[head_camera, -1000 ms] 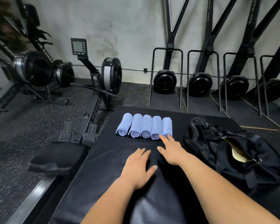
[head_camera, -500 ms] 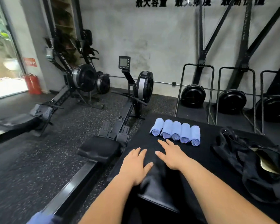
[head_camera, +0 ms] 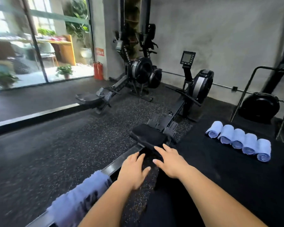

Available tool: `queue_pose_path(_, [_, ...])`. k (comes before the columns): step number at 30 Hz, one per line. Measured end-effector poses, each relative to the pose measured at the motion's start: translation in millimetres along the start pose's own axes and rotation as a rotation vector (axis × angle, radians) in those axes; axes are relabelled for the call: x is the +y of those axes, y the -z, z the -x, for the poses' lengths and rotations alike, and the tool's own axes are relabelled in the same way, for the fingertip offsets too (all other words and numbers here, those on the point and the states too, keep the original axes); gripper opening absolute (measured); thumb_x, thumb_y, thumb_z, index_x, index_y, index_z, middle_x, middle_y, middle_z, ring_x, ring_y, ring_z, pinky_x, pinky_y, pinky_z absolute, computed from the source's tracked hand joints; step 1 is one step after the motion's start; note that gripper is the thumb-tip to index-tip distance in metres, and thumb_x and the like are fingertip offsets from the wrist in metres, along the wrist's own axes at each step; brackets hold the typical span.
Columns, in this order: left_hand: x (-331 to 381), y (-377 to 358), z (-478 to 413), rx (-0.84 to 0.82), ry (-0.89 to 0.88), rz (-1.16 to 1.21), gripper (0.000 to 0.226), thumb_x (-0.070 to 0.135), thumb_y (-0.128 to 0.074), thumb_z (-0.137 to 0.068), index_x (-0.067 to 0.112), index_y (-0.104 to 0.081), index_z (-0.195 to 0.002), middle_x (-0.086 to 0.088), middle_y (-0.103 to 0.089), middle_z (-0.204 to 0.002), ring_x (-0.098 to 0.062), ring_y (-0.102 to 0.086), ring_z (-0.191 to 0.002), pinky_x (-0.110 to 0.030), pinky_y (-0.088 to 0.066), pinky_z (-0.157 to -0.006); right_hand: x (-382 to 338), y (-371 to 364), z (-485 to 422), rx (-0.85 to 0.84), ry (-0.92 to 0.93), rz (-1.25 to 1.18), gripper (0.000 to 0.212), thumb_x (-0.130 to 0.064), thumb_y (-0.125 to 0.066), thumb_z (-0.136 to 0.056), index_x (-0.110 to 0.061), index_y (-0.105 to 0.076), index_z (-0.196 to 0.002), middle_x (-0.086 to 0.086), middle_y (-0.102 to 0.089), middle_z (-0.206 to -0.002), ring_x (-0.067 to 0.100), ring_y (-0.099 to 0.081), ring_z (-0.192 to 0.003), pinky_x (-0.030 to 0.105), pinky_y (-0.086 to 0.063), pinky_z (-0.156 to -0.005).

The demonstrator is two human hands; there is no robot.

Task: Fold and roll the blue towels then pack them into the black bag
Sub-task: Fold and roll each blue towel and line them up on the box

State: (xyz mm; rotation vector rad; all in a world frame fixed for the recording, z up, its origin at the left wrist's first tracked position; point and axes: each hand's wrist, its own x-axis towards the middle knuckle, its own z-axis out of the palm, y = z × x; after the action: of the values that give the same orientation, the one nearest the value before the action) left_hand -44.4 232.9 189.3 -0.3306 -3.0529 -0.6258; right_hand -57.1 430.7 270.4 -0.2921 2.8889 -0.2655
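Nearest, lower left: a loose blue towel (head_camera: 82,199) is lying draped over the rowing machine rail (head_camera: 121,163), blurred. The left hand (head_camera: 134,172) is hovering with fingers straight and spread, holding nothing, above the narrow strip of speckled floor (head_camera: 64,145) between the rail and the bench (head_camera: 228,177). The right hand (head_camera: 172,163) is reaching beside it, fingers extended and empty, over the bench's left edge. Whether either hand is touching a surface cannot be told.

Just past the fingertips the rower's black seat (head_camera: 147,138) is sitting on the rail, crowding that gap. Farther right, five rolled blue towels (head_camera: 239,140) are lying in a touching row on the bench, spiral ends facing the camera, well apart from both hands.

To the left, open floor is stretching to a glass wall (head_camera: 23,46). Beyond, a second rower (head_camera: 138,76) and red fire extinguishers (head_camera: 97,71) are standing by the grey wall.
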Motion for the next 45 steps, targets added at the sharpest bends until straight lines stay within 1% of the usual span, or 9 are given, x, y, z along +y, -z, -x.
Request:
queue_pose_path(3, [-36,1,21,0.007,0.083,0.018,0.073,0.062,-0.041,-0.106,0.024,-0.024,-0.166,-0.005,-0.023,-0.172,-0.027,-0.021,-0.158,-0.042,-0.021,-0.128,-36,-17,-12,-0.038,0.073,0.065,0.071,-0.063,-0.04,-0.106,-0.04,-0.012,-0.166,0.002,-0.004,-0.176,0.031,-0.01,-0.159,0.048,-0.025,-0.125])
queue_pose_path(7, [-80,-3,46,0.002,0.187,0.032,0.073,0.061,-0.042,-0.105,0.022,-0.027,-0.165,-0.007,-0.025,-0.171,-0.028,-0.025,-0.156,-0.042,-0.022,-0.127,-77,-46,-31,-0.068,0.144,0.115,0.072,-0.066,-0.036,-0.105,-0.04,-0.009,-0.166,0.002,-0.005,-0.176,0.029,-0.006,-0.161,0.047,-0.014,-0.129])
queue_pose_path(15, [-144,-21,94,-0.067,0.358,0.039,0.069,0.059,-0.042,-0.106,0.024,-0.027,-0.164,-0.005,-0.026,-0.17,-0.028,-0.024,-0.155,-0.042,-0.022,-0.127,-123,-111,-55,-0.162,0.279,0.168,0.071,-0.067,-0.034,-0.105,-0.038,-0.012,-0.166,0.002,-0.006,-0.176,0.026,0.0,-0.162,0.048,-0.006,-0.13])
queue_pose_path(28, [-209,-83,138,-0.189,0.569,0.064,0.073,0.063,-0.044,-0.103,0.024,-0.03,-0.163,-0.005,-0.029,-0.169,-0.029,-0.026,-0.155,-0.044,-0.025,-0.127,-138,-193,-81,-0.42,0.287,0.174,0.073,-0.067,-0.034,-0.104,-0.035,-0.012,-0.167,0.003,-0.008,-0.176,0.025,-0.003,-0.162,0.046,-0.01,-0.13])
queue_pose_path(31, [-224,-95,146,-0.214,0.629,0.065,0.069,0.062,-0.046,-0.102,0.026,-0.035,-0.16,-0.007,-0.032,-0.168,-0.03,-0.029,-0.153,-0.044,-0.027,-0.126,-149,-210,-86,-0.463,0.309,0.154,0.072,-0.067,-0.034,-0.105,-0.036,-0.011,-0.166,0.002,-0.006,-0.176,0.024,-0.002,-0.162,0.046,-0.01,-0.13])
queue_pose_path(37, [-247,-102,151,-0.222,0.731,0.035,0.06,0.05,-0.055,-0.101,0.023,-0.041,-0.153,-0.009,-0.038,-0.158,-0.032,-0.039,-0.143,-0.041,-0.036,-0.118,-173,-250,-84,-0.569,0.407,0.18,0.073,-0.067,-0.034,-0.105,-0.036,-0.009,-0.166,0.005,-0.008,-0.175,0.026,-0.006,-0.161,0.048,-0.014,-0.129])
queue_pose_path(40, [-259,-104,149,-0.212,0.801,0.031,0.061,0.044,-0.056,-0.1,0.019,-0.04,-0.154,-0.015,-0.028,-0.164,-0.034,-0.033,-0.147,-0.042,-0.034,-0.118,-185,-263,-88,-0.6,0.453,0.18,0.074,-0.066,-0.034,-0.105,-0.037,-0.005,-0.166,0.003,-0.002,-0.176,0.026,-0.001,-0.162,0.047,-0.012,-0.13])
queue_pose_path(43, [-274,-110,149,-0.193,0.879,0.051,0.056,0.042,-0.057,-0.099,0.023,-0.042,-0.15,-0.019,-0.016,-0.169,-0.038,-0.027,-0.152,-0.044,-0.032,-0.12,-192,-270,-94,-0.617,0.475,0.165,0.074,-0.065,-0.034,-0.105,-0.037,-0.003,-0.167,0.002,0.002,-0.176,0.025,0.002,-0.162,0.048,-0.01,-0.13])
queue_pose_path(45, [-284,-114,150,-0.19,0.932,0.073,0.06,0.047,-0.056,-0.099,0.027,-0.038,-0.153,-0.019,-0.012,-0.171,-0.039,-0.024,-0.153,-0.045,-0.031,-0.121,-196,-274,-99,-0.629,0.476,0.153,0.074,-0.065,-0.034,-0.105,-0.037,-0.002,-0.167,0.002,0.003,-0.176,0.024,0.003,-0.162,0.048,-0.009,-0.13])
